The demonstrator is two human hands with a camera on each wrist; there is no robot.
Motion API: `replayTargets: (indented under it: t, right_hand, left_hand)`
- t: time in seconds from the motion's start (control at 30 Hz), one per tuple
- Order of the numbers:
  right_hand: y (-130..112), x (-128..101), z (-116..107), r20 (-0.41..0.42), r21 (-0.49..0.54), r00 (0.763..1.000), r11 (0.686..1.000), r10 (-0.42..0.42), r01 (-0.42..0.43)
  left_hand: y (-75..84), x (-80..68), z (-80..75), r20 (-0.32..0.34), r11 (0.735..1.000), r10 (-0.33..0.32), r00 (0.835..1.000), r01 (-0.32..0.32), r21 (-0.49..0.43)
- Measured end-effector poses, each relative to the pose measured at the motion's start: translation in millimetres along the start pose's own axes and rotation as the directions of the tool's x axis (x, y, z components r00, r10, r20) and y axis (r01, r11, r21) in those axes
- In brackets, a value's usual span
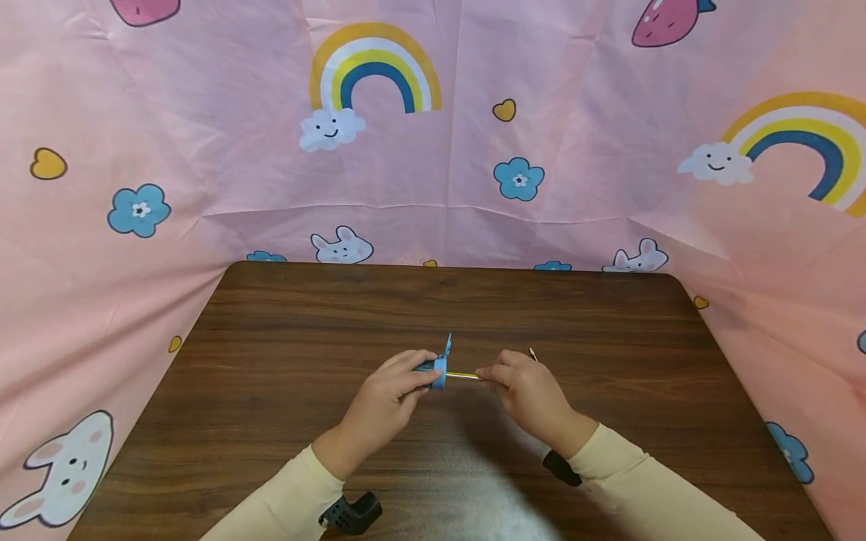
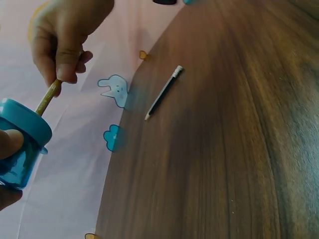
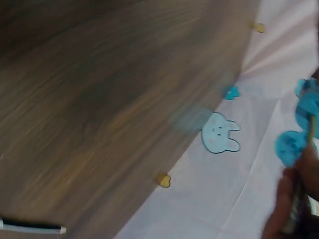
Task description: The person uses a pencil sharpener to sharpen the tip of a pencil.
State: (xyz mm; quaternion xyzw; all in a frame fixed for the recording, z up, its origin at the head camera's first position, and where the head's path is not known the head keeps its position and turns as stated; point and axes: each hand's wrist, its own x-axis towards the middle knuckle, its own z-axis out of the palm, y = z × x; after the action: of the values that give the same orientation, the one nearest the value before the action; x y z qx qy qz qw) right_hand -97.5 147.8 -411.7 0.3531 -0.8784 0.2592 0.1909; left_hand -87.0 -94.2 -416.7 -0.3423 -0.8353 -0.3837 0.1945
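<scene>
My left hand (image 1: 379,402) grips a blue pencil sharpener (image 1: 439,373) with a see-through shavings holder, its thumb along the side. The sharpener's round lid (image 3: 290,148) stands flipped up on its hinge. From the right, my right hand (image 1: 534,394) pinches a yellow pencil (image 1: 463,376) between thumb and fingers. One end of this pencil runs into the sharpener; the other is hidden in the hand. A black pencil (image 2: 163,93) with a white end lies on the table, mostly hidden behind the right hand in the head view.
The dark wood-grain table (image 1: 284,323) spreads under both hands. Pink cloth (image 1: 460,150) printed with rainbows, flowers and rabbits hangs behind the table and along its sides. A black wrist device (image 1: 352,513) is on the left wrist, another (image 1: 561,467) on the right.
</scene>
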Motion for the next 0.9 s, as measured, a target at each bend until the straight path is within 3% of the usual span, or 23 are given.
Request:
replayTargets:
  t: [0.07, 0.1, 0.2, 0.27, 0.3, 0.33, 0.37, 0.4, 0.5, 0.6, 0.67, 0.73, 0.77, 0.83, 0.9]
  right_hand:
    - [0.1, 3.1, -5.1, 0.142, 0.163, 0.980, 0.974, 0.138, -0.161]
    - [1.5, 5.1, -7.9, 0.221, 0.239, 0.956, 0.939, 0.194, -0.246]
    - [8.8, 11.3, -14.6, 0.452, 0.406, 0.842, 0.774, 0.293, -0.487]
    - [14.4, 14.8, -17.2, 0.561, 0.447, 0.766, 0.664, 0.314, -0.600]
    - [16.7, 16.2, -18.1, 0.598, 0.456, 0.736, 0.621, 0.317, -0.637]
    - [18.1, 17.4, -18.6, 0.619, 0.455, 0.717, 0.598, 0.321, -0.660]
    - [19.2, 18.5, -18.8, 0.625, 0.443, 0.709, 0.599, 0.327, -0.667]
    - [19.6, 19.5, -18.8, 0.618, 0.422, 0.715, 0.628, 0.328, -0.653]
    - [16.2, 21.8, -16.5, 0.535, 0.311, 0.773, 0.771, 0.341, -0.556]
    - [7.7, 21.6, -12.8, 0.356, 0.121, 0.886, 0.926, 0.295, -0.357]
    - [4.7, 19.0, -9.1, 0.215, -0.001, 0.958, 0.981, 0.189, -0.194]
    - [5.4, 14.9, -5.4, 0.076, -0.126, 0.997, 0.992, 0.030, -0.020]
    - [7.0, 12.7, -3.6, 0.023, -0.176, 0.998, 0.983, -0.052, 0.056]
    - [10.7, 8.6, 0.1, -0.042, -0.234, 0.983, 0.958, -0.181, 0.166]
    - [13.0, 5.2, 3.0, -0.075, -0.273, 0.963, 0.934, -0.258, 0.229]
  left_hand:
    - [-1.9, 0.2, 1.3, -0.010, 0.997, 0.077, 0.997, -0.077, 0.029]
    - [-2.8, 0.2, 1.9, -0.015, 0.993, 0.112, 0.994, -0.112, 0.040]
    - [-4.9, -0.3, 3.8, -0.027, 0.980, 0.194, 0.981, -0.192, 0.049]
    - [-5.7, -0.5, 4.9, -0.032, 0.973, 0.225, 0.974, -0.224, 0.048]
    - [-5.8, -0.5, 5.5, -0.031, 0.973, 0.230, 0.973, -0.228, 0.045]
    - [-6.0, -0.4, 6.2, -0.032, 0.972, 0.231, 0.972, -0.230, 0.043]
    - [-6.2, -0.3, 6.9, -0.034, 0.974, 0.224, 0.974, -0.222, 0.043]
    - [-6.3, 0.0, 7.8, -0.036, 0.978, 0.208, 0.977, -0.207, 0.036]
    - [-6.8, 0.9, 10.0, -0.046, 0.992, 0.125, 0.991, -0.124, 0.020]
    - [-5.1, 2.6, 8.6, -0.040, 1.000, 0.009, 0.999, -0.009, 0.006]
    - [-3.9, 3.4, 6.0, -0.027, 0.998, -0.055, 0.998, 0.055, -0.005]
    - [-2.6, 4.2, 2.9, -0.013, 0.994, -0.108, 0.994, 0.107, -0.026]
    - [-2.4, 4.5, 1.7, -0.010, 0.991, -0.128, 0.992, 0.127, -0.041]
    - [-1.8, 5.0, -0.7, -0.001, 0.983, -0.170, 0.985, 0.169, -0.074]
    - [-0.5, 6.1, -2.6, 0.011, 0.974, -0.205, 0.979, 0.205, -0.097]
